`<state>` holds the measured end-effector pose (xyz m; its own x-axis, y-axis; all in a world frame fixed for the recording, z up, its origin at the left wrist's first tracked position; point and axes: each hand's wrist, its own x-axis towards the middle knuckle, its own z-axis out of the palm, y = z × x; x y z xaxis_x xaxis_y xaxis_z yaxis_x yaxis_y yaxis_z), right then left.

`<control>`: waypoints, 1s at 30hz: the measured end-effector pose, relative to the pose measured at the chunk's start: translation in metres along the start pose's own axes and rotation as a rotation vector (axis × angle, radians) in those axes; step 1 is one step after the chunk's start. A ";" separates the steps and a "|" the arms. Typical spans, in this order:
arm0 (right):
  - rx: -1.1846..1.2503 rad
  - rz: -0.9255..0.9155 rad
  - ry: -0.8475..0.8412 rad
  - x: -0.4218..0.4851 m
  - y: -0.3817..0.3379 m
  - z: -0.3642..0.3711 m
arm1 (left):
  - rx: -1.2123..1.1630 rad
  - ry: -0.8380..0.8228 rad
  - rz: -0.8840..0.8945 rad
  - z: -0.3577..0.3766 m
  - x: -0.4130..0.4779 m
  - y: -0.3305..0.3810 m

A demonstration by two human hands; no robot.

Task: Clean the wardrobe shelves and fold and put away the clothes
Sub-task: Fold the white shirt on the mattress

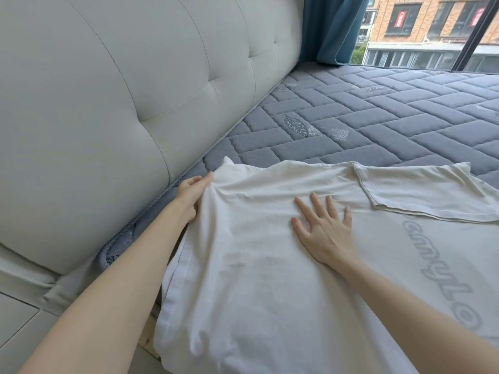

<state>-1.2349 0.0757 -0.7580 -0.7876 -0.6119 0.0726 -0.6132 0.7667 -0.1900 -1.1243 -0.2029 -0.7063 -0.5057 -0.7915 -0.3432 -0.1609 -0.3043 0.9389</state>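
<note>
A white T-shirt lies spread across the grey quilted mattress, faint grey lettering showing through at the right. One sleeve is folded inward onto the body at the upper right. My left hand grips the shirt's left edge near the headboard, with the fingers partly tucked under the cloth. My right hand rests flat on the middle of the shirt, fingers spread, holding nothing.
A padded cream headboard rises along the left side of the mattress. A blue curtain hangs at the far corner beside a large window. Bare mattress stretches beyond the shirt.
</note>
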 end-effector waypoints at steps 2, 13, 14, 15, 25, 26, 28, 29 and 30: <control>-0.001 -0.001 -0.007 0.004 0.000 0.001 | -0.093 -0.106 -0.104 -0.001 0.010 0.008; 0.006 -0.020 0.005 0.025 -0.003 0.004 | 0.144 0.286 0.670 0.020 0.032 0.020; 0.006 -0.020 0.008 0.025 -0.002 0.005 | 0.312 0.346 0.807 0.017 0.032 0.021; 0.005 -0.019 0.009 0.026 -0.002 0.005 | 0.488 0.350 0.895 0.016 0.032 0.021; 0.008 -0.024 0.019 0.025 -0.002 0.006 | 0.793 0.225 0.143 0.021 0.069 0.001; 0.008 -0.023 0.019 0.024 -0.002 0.006 | 0.749 0.202 0.101 0.020 0.081 -0.002; 0.005 -0.024 0.016 0.025 -0.002 0.006 | 0.693 0.209 0.067 0.020 0.103 -0.008; 0.005 -0.025 0.014 0.024 -0.002 0.006 | 0.681 0.225 0.097 0.023 0.095 -0.003; 0.006 -0.026 0.015 0.024 -0.002 0.007 | 0.685 0.262 0.157 0.027 0.085 0.003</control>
<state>-1.2524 0.0578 -0.7622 -0.7724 -0.6284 0.0920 -0.6329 0.7496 -0.1937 -1.1905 -0.2564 -0.7317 -0.3614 -0.9248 -0.1185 -0.6381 0.1526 0.7546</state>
